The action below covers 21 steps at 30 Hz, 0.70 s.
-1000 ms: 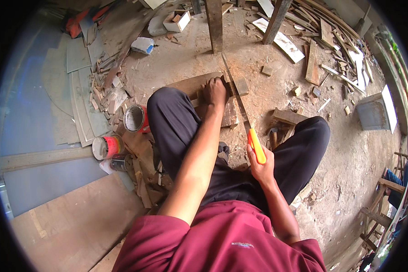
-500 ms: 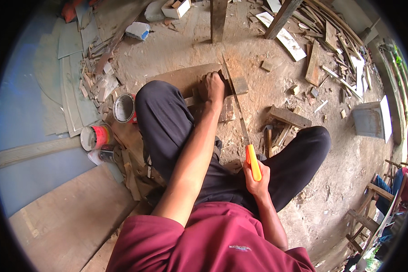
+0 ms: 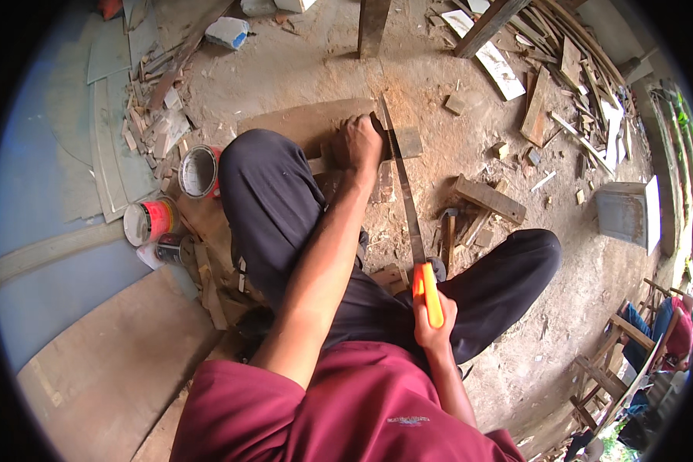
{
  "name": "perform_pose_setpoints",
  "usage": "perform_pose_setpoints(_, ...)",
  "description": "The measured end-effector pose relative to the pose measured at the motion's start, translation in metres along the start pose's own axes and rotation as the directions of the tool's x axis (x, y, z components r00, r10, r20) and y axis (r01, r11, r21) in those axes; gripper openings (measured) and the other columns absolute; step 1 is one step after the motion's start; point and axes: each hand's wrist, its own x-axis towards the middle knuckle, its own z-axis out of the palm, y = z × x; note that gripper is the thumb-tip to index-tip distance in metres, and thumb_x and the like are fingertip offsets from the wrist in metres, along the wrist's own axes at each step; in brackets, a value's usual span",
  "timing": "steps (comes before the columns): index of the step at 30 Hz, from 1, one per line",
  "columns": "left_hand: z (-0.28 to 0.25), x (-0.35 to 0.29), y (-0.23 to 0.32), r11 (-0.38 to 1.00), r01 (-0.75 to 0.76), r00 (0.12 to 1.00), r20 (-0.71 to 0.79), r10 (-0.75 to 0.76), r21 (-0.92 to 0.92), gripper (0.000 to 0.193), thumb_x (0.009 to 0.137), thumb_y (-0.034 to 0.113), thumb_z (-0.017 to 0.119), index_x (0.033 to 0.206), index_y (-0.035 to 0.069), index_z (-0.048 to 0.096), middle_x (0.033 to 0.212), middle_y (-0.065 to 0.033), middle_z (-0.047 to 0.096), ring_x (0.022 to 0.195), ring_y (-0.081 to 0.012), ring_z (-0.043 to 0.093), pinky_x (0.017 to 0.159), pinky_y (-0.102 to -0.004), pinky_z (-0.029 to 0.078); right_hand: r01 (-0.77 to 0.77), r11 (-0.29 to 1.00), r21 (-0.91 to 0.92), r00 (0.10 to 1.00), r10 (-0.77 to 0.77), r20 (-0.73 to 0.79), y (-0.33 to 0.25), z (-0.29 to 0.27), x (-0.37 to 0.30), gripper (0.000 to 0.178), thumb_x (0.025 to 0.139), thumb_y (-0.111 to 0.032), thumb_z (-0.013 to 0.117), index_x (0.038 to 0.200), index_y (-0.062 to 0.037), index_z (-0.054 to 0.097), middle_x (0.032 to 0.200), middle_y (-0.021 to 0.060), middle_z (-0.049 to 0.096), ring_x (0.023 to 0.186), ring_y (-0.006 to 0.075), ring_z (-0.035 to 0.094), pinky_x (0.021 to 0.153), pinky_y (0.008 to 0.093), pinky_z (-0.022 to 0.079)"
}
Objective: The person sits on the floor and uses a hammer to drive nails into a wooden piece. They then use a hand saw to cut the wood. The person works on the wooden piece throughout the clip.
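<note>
My right hand point(image 3: 434, 317) is closed round the orange and yellow handle of a handsaw point(image 3: 407, 196). The saw's long blade points away from me and crosses a piece of wood point(image 3: 410, 142), whose end shows to the right of the blade. My left hand point(image 3: 359, 143) is closed over the same piece of wood, just left of the blade, pressing it down; the fingertips are hidden. Beneath lies a block of wood point(image 3: 383, 187), partly covered by my left arm. A wide brown board point(image 3: 304, 115) lies beyond my left knee.
A hammer point(image 3: 450, 229) lies beside a thick wood block point(image 3: 490, 199) near my right knee. Paint cans point(image 3: 199, 172) stand left. Wood scraps point(image 3: 539, 104) litter the far right, near wooden posts point(image 3: 373, 29). A grey-white box point(image 3: 628, 214) sits at right.
My right hand has drawn the saw back toward me. The left hand keeps its hold on the wood. The whole view has shifted slightly.
</note>
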Motion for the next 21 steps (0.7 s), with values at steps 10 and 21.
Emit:
perform_pose_setpoints(10,0.012,0.002,-0.011,1.000,-0.015,0.998,-0.069,0.014,-0.015,0.024,0.087,0.001,0.045,0.080,-0.004,0.068,0.080,-0.0254,0.068,0.076,-0.0415,0.068,0.073,-0.0498,0.053,0.144,0.988,-0.046,0.984,-0.148,-0.095,0.019,0.028,0.056,0.014,0.084,-0.007,0.065,0.073,-0.0005,0.058,0.055,0.0095,0.049,0.045,0.0171,0.047,0.047,0.0330,0.037)
perform_pose_setpoints(21,0.017,-0.006,-0.002,0.999,0.011,0.998,-0.063,-0.009,0.031,0.023,0.089,0.004,0.045,0.078,-0.001,0.064,0.086,-0.0237,0.066,0.083,-0.0376,0.065,0.077,-0.0454,0.054,0.023,1.000,-0.017,0.999,-0.024,-0.047,0.001,0.031,0.092,0.015,0.087,-0.008,0.061,0.076,0.0018,0.059,0.055,0.0064,0.051,0.049,0.0109,0.048,0.048,0.0322,0.038)
